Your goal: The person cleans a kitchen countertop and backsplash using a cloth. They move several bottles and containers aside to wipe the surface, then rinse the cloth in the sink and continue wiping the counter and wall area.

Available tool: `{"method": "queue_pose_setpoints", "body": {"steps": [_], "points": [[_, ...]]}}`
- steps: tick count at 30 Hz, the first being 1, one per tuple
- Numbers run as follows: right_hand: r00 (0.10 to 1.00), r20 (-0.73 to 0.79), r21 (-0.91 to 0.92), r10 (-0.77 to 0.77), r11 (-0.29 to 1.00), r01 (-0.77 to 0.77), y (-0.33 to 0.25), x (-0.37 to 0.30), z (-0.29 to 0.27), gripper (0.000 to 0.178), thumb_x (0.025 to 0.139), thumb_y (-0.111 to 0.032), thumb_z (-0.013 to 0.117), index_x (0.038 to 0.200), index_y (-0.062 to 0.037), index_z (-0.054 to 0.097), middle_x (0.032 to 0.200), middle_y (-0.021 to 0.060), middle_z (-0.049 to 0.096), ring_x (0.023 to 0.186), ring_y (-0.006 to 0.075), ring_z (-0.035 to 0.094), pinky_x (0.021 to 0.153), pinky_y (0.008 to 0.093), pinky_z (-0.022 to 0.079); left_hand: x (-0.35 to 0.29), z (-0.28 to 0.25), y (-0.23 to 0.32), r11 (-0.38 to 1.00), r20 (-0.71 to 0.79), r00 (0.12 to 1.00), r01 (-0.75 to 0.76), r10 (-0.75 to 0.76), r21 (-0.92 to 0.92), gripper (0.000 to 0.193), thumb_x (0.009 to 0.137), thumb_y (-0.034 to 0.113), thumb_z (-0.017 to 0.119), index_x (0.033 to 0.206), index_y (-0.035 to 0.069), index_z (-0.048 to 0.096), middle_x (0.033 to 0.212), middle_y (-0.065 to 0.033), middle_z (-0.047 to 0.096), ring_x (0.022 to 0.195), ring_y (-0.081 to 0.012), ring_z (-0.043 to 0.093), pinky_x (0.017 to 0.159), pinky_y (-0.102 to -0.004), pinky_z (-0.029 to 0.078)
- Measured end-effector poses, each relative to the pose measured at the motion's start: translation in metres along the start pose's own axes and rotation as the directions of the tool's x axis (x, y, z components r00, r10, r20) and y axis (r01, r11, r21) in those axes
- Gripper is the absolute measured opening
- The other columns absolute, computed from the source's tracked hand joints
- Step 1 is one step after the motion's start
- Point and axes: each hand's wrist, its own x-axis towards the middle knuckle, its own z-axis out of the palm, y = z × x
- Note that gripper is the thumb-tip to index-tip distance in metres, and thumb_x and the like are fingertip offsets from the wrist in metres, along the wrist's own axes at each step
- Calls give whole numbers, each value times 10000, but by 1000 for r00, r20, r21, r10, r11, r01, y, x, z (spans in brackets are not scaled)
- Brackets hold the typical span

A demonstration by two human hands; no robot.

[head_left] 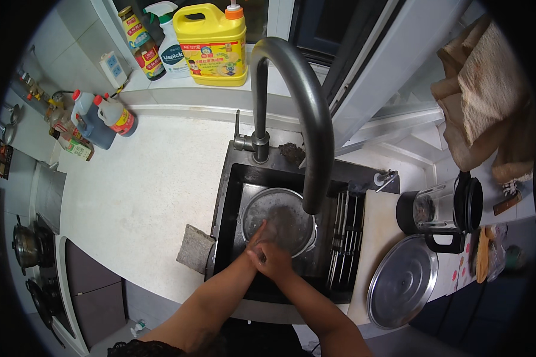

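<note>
Both of my hands meet over a round metal basin (272, 191) that stands in the dark sink (221, 238). Greyish liquid with a darker patch in the middle shows inside the basin. My left hand (256, 238) has its fingers stretched out toward the basin's near left part. Against its side near the wrist, my right hand (273, 260) is curled with the fingers closed on it; part of the left hand is hidden there. Above and to the right arches the thick dark faucet (323, 119), its spout end over the basin's right side.
A rolled metal rack (343, 238) lies across the sink's right side. A grey cloth (195, 248) rests at the left rim. To the right are a large metal lid (402, 282) and a blender jug (432, 209). A yellow jug (213, 47) stands on the sill.
</note>
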Motion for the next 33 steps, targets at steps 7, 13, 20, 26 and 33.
{"method": "queue_pose_setpoints", "body": {"steps": [7, 13, 20, 26, 33], "points": [[963, 21, -78, 268, 961, -265, 40, 4, 15, 247, 892, -364, 601, 866, -120, 618, 730, 102, 651, 655, 325, 649, 620, 456, 519, 44, -58, -18, 999, 46, 999, -21, 24, -45, 388, 945, 425, 539, 1077, 67, 608, 1097, -119, 631, 1018, -240, 601, 843, -413, 512], [964, 3, -354, 265, 902, -247, 136, -6, 44, 278, 939, -317, 522, 1088, -107, 624, 1104, 209, 631, 1052, 376, 590, 880, 465, 465, 23, -36, -4, 919, -394, 876, -124, 279, 375, 460, 951, 447, 548, 1182, 50, 581, 1227, -130, 597, 1182, -261, 527, 968, -425, 416], [962, 207, -540, 179, 841, -41, 173, -38, 94, 247, 872, -194, 593, 1095, -126, 671, 1287, 170, 541, 1123, 324, 572, 935, 431, 474, 35, -62, 6, 926, -342, 935, 46, 91, 374, 713, 971, 564, 419, 1521, 146, 241, 1555, -116, 289, 1424, -325, 254, 1118, -539, 208], [870, 442, 312, 218, 872, -376, 76, 5, -1, 291, 758, -29, 606, 1036, -69, 686, 1157, 128, 624, 999, 268, 650, 861, 368, 527, -8, -12, 7, 976, -160, 969, 203, -190, 72, 589, 985, 495, 412, 1427, 106, 405, 1453, -165, 425, 1343, -350, 399, 1088, -560, 304], [837, 305, 734, 454, 448, -510, 54, -4, -46, 441, 835, -109, 597, 1274, -74, 576, 1310, 98, 510, 1154, 206, 534, 955, 346, 462, -8, -10, -13, 1000, -22, 999, 30, -30, -2, 366, 971, 278, 416, 1246, 80, 553, 1244, -147, 586, 1095, -305, 611, 962, -458, 492]]}}
